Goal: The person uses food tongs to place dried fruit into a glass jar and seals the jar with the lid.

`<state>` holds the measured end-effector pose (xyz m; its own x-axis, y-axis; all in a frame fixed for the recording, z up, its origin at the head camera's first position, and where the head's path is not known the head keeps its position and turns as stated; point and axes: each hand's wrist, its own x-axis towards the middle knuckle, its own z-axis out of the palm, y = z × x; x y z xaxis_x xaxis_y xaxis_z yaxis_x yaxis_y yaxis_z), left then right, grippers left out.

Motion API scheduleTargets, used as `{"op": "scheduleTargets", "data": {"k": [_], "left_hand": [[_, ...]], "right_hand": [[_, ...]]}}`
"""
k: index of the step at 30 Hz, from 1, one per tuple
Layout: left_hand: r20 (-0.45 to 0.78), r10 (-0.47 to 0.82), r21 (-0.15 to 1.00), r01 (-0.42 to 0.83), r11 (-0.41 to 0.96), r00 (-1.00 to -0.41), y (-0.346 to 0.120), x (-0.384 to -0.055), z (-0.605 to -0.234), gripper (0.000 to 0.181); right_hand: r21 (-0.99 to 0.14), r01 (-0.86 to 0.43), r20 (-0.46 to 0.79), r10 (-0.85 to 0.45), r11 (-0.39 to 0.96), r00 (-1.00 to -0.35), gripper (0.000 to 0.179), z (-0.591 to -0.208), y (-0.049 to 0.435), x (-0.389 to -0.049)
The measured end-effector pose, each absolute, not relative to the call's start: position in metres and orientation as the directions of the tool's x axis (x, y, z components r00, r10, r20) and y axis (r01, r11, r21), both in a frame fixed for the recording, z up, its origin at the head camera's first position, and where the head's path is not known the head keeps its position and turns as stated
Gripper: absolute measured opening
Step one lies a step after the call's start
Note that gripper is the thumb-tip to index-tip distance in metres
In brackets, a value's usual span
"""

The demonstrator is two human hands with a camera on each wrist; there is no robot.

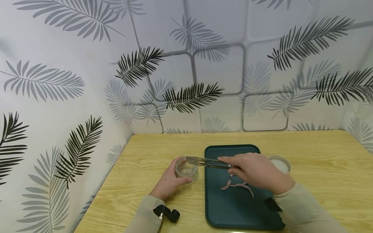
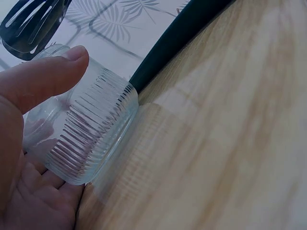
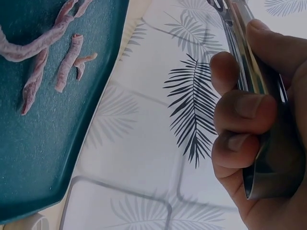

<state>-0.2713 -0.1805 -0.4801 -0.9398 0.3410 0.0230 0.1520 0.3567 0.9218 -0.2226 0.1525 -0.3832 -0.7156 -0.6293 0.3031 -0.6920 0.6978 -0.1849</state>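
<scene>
My left hand (image 1: pixel 167 183) holds a clear glass jar (image 1: pixel 190 176) on the table just left of the tray, thumb along its near side. Ribbed lower walls of the jar (image 2: pixel 96 127) show in the left wrist view. Metal tongs (image 1: pixel 214 164) lie in the grip of my right hand (image 1: pixel 256 170), fingers curled round their arms. Their slotted heads (image 2: pixel 36 24) reach the jar's mouth from the right. Below the right hand, thin pinkish strips with a whitish coating (image 1: pixel 243 185) lie on a dark green tray (image 1: pixel 227 212); the right wrist view shows several pieces (image 3: pixel 36 45).
A round white thing with a pale rim (image 1: pixel 281 164) stands right of the tray, partly behind my right hand. The wood-grain table (image 1: pixel 163 145) meets a leaf-patterned wall (image 1: pixel 218 64) at the back and left. The tray's raised edge runs close beside the jar.
</scene>
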Motion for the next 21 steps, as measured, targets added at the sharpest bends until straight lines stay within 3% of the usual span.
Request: {"op": "scheduleTargets", "data": {"k": [6,21], "left_hand": [[0.027,0.340,0.920,0.156,0.360,-0.940,-0.180,-0.270,-0.480,0.091],[0.043,0.351,0.914,0.179,0.364,-0.935,-0.181,-0.270,-0.479,0.091]], "right_hand": [[-0.200,-0.688,0.301,-0.624,0.698,-0.721,0.049,-0.382,0.158,-0.220],[-0.187,-0.586,0.225,-0.546,0.789,-0.807,0.051,-0.392,0.189,-0.217]]}}
